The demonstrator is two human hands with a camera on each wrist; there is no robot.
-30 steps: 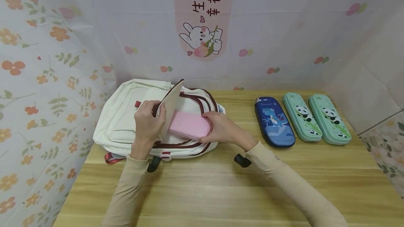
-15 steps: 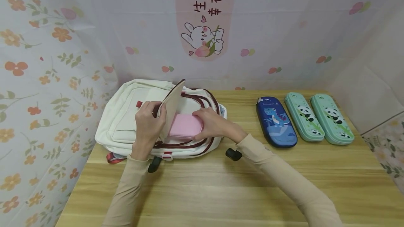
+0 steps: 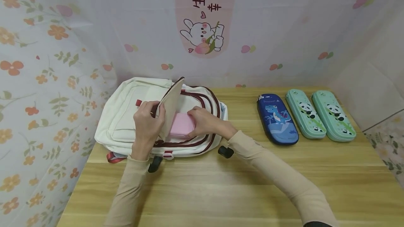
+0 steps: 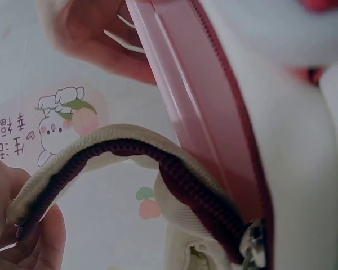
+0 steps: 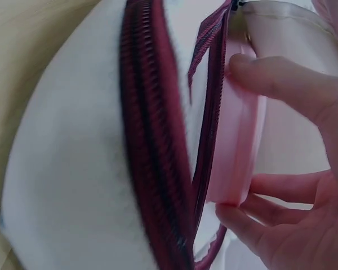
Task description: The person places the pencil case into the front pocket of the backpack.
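Leftward, as I watch through the head camera, a flowered cloth (image 3: 60,90) hangs beside the table (image 3: 202,195). Next comes the white bag (image 3: 123,115), lying on the table, with a red loop (image 3: 114,158) at its near side. Over it, the left hand (image 3: 146,123) pinches the raised flap (image 3: 172,106) by its edge, thumb and fingers clamped together on it; I confirm this grip in the left wrist view, where a metal zip pull (image 4: 254,242) also shows. Behind, a rabbit (image 3: 202,36) is printed on the back cloth (image 3: 139,20). The pink case (image 3: 182,123) lies partly within the bag's opening, its left part hidden from me by the flap. At its right end, the right hand (image 3: 205,122) is clamped on it, thumb and fingers on opposite edges. Well apart, farther right, I note a blue case (image 3: 277,118) bearing a dinosaur, then two green cases (image 3: 305,114) with pandas, side by side.
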